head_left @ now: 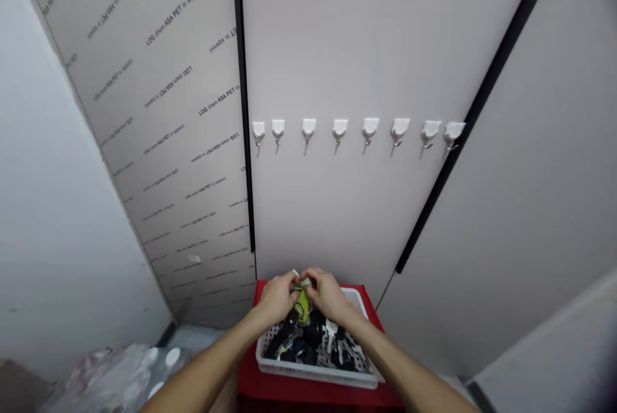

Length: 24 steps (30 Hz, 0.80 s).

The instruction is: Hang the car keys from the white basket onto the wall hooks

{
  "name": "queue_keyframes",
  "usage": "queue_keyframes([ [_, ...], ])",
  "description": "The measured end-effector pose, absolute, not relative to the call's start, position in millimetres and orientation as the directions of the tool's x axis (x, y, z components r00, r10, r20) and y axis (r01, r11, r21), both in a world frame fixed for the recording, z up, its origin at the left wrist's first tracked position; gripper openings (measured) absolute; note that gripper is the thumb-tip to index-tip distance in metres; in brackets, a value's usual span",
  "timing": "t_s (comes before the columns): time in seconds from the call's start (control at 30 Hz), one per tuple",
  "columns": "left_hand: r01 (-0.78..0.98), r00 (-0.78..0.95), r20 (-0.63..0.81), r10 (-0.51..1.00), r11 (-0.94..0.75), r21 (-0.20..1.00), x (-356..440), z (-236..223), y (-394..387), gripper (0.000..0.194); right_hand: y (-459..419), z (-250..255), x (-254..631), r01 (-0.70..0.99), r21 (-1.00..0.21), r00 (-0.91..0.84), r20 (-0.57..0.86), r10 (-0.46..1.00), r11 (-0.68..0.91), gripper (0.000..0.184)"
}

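- The left hand [278,298] and right hand [328,296] nearly meet, fingers bent inward, thumbs and fingertips pinching the top of a yellow-green tag [303,307] from either side; a small pale piece [304,282] shows among the fingertips, too small to make out.
- The tag hangs between the hands, over the back half of a white basket [315,372].
- Below it in the basket lie keys [331,328] and dark round pieces [312,334], heaped loosely.
- Each forearm crosses a side edge of the basket, leaving its front rim uncovered between them.
- The red tabletop [308,392] borders the basket on every side, widest at the front; its back edge lies near the pale panel [322,220].
- Smooth panel stretches from the hands up to a row of eight white hooks [340,126], well apart from them.
- Black strips [245,124] flank the hooks, the right one meeting the last hook.
- At lower left, bottles [173,357] stand beside the left forearm, apart from the tabletop.
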State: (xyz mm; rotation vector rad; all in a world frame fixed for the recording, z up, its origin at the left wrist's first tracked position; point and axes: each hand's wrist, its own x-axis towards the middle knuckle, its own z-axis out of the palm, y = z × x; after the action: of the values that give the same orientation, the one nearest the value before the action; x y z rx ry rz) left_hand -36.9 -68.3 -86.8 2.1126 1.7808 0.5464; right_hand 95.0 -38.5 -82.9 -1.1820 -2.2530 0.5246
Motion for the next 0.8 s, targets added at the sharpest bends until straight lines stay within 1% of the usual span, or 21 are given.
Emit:
queue_keyframes([
  [0.07,0.84,0.142,0.115,0.983,-0.182,0.511,-40.5,-85.6,-69.2,0.019,-38.6,-80.6,92.8,0.581,-0.666,-0.403,0.265,0.876,0.468,0.017],
  [0.17,0.782,0.16,0.153,0.975,-0.22,0.584,-44.8,-83.8,-70.8,0.015,-34.8,-78.8,91.1,0.438,-0.829,-0.345,0.201,0.917,0.347,0.014],
  [0.23,0.754,0.152,0.205,0.967,-0.247,0.608,-46.3,-81.7,-71.4,0.014,-31.4,-77.9,91.1,0.32,-0.897,-0.349,0.187,0.918,0.304,0.012],
  [0.3,0.741,0.129,0.249,0.96,-0.26,0.619,-46.8,-79.8,-71.7,0.015,-29.4,-77.0,91.1,0.226,-0.936,-0.36,0.178,0.916,0.271,0.011],
  [0.37,0.721,0.097,0.26,0.961,-0.248,0.647,-46.4,-79.6,-71.5,0.024,-29.9,-76.2,90.6,0.168,-0.956,-0.36,0.166,0.918,0.238,0.011],
  [0.5,0.619,0.051,0.24,0.969,-0.219,0.754,-43.4,-87.5,-68.6,0.055,-36.1,-73.8,87.0,0.13,-0.971,-0.357,0.144,0.923,0.202,0.01],
  [0.57,0.489,0.056,0.209,0.976,-0.209,0.847,-41.7,-92.7,-65.3,0.06,-38.5,-71.4,84.5,0.111,-0.973,-0.375,0.146,0.915,0.201,0.01],
  [0.67,0.186,0.012,0.106,0.994,-0.107,0.977,-41.1,-94.5,-59.0,0.051,-38.3,-67.4,82.4,0.056,-0.972,-0.391,0.188,0.901,0.227,0.017],
  [0.73,0.003,-0.049,-0.005,0.999,0.005,1.0,-42.3,-89.9,-55.7,0.044,-37.8,-66.8,82.4,0.071,-0.961,-0.374,0.221,0.901,0.266,0.027],
  [0.8,-0.114,-0.091,-0.098,0.991,0.087,0.99,-43.5,-82.5,-54.0,0.04,-39.7,-69.6,82.4,0.137,-0.953,-0.389,0.2,0.899,0.271,0.038],
])
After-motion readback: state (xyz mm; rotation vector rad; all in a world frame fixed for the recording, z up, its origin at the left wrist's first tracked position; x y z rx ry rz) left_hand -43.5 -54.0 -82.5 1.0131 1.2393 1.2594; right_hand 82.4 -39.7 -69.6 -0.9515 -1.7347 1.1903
